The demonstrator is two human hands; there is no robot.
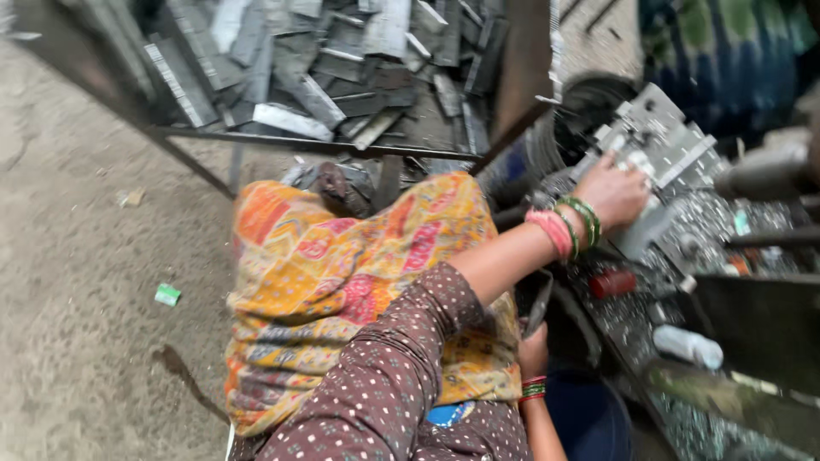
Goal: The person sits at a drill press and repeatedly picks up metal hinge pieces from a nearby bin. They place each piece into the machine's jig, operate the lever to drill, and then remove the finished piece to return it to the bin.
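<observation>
Here, left hand (611,192) clamped over the edge of a grey metal plate (662,141), fingers curled, pressing it onto the machine bed (709,224). Lower down, right hand (533,352) closed, as far as can be told, around a dark flat strip (538,309) held near the lap. Around the plate, bright metal shavings (628,320) thick over the bed. Further off, a heap of cut metal strips (342,60) in an iron frame. Judged from that: plenty already handled, one plate in work, one strip waiting.

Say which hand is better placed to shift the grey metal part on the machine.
Left, probably. The left hand grips the grey metal part; the right hand sits low beside the orange cloth, well apart from it.
</observation>
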